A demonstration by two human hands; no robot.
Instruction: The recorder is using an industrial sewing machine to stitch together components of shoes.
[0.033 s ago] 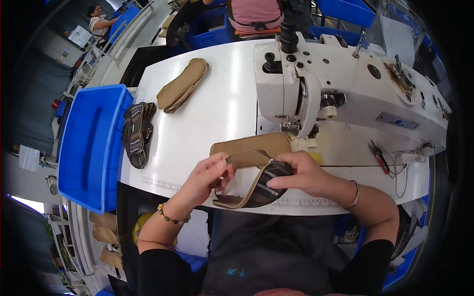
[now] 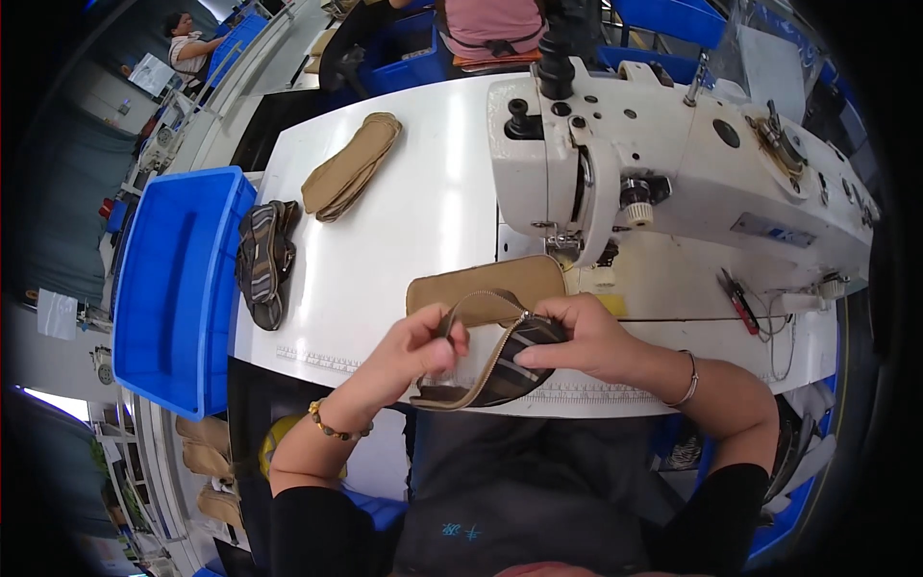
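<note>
White tabletop (image 2: 413,221) carries a sewing machine (image 2: 673,163), tan pieces (image 2: 351,165) — blue bin (image 2: 173,288) alongside. Left hand (image 2: 415,351) and right hand (image 2: 582,337) both pinch a zippered pouch (image 2: 486,332) at the near edge.

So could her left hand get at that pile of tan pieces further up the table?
Probably yes: bare table lies between the left hand and the tan pieces, but it first must release the zipped pouch.

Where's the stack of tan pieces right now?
In the head view, the stack of tan pieces lies far left on the white table, beyond the striped pieces, left of the sewing machine.
</note>
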